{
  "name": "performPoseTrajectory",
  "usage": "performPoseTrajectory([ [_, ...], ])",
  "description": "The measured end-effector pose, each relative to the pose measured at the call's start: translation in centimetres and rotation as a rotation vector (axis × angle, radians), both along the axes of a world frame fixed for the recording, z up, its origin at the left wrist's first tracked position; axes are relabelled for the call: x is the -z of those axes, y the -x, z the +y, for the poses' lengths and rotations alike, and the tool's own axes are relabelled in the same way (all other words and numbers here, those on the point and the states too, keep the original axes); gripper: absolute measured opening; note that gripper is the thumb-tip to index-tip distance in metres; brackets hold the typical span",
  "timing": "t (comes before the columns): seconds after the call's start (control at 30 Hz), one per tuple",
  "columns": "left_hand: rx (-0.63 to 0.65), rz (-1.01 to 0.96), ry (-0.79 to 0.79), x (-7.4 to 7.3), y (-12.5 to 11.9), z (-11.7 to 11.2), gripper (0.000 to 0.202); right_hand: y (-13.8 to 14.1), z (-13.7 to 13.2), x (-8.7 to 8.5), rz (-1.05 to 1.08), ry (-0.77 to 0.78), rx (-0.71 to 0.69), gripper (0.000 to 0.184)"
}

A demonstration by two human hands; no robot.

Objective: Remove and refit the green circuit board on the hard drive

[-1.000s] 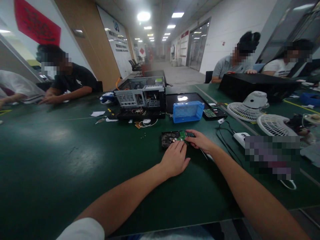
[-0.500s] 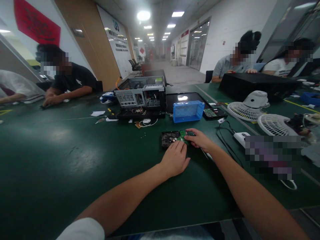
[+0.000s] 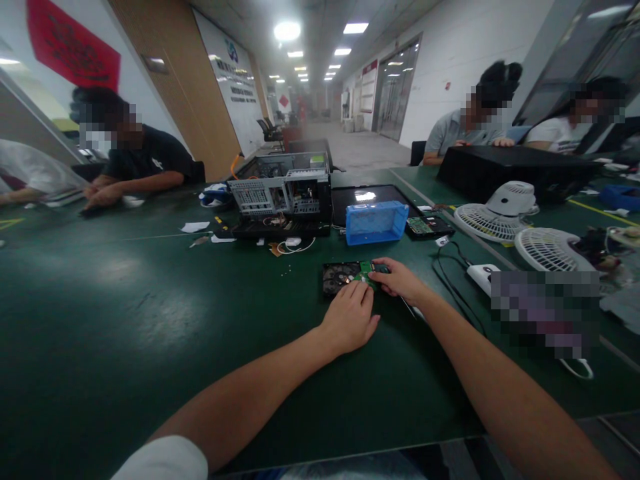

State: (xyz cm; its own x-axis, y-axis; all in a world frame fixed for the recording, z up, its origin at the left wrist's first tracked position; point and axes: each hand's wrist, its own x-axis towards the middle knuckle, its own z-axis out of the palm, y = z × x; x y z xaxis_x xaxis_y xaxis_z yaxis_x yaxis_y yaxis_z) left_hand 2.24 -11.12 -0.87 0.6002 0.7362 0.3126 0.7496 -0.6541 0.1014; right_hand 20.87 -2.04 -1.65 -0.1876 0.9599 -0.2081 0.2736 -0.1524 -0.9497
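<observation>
A black hard drive [image 3: 339, 277] lies on the green table [image 3: 150, 320] with a small green circuit board [image 3: 366, 272] on its right part. My left hand [image 3: 349, 317] rests at the drive's near edge, fingertips pressed together on the board. My right hand [image 3: 401, 281] comes in from the right, fingers curled on the board's right side. A thin tool lies on the table by my right wrist [image 3: 407, 308].
Behind the drive stand an open computer case [image 3: 283, 193], a blue plastic bin [image 3: 376, 222], a second drive [image 3: 429, 227] and a dark flat panel [image 3: 373, 196]. Two white fans [image 3: 500, 212] and cables [image 3: 453, 277] lie to the right. Other people sit at the left and far right.
</observation>
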Motion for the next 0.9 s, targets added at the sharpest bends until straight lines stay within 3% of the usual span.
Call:
performPoseTrajectory([
  [0.47, -0.006, -0.026, -0.005, 0.31, 0.14, 0.01, 0.058, 0.14, -0.03, -0.09, 0.032, 0.02, 0.006, 0.038],
  [0.7, -0.006, -0.073, -0.038, 0.78, 0.12, 0.13, 0.054, 0.03, -0.1, 0.07, 0.137, -0.039, 0.018, 0.051],
  [0.9, -0.145, -0.123, -0.076, 0.18, 0.35, 0.26, 0.041, -0.1, 0.09, 0.06, 0.214, -0.019, 0.028, 0.04],
])
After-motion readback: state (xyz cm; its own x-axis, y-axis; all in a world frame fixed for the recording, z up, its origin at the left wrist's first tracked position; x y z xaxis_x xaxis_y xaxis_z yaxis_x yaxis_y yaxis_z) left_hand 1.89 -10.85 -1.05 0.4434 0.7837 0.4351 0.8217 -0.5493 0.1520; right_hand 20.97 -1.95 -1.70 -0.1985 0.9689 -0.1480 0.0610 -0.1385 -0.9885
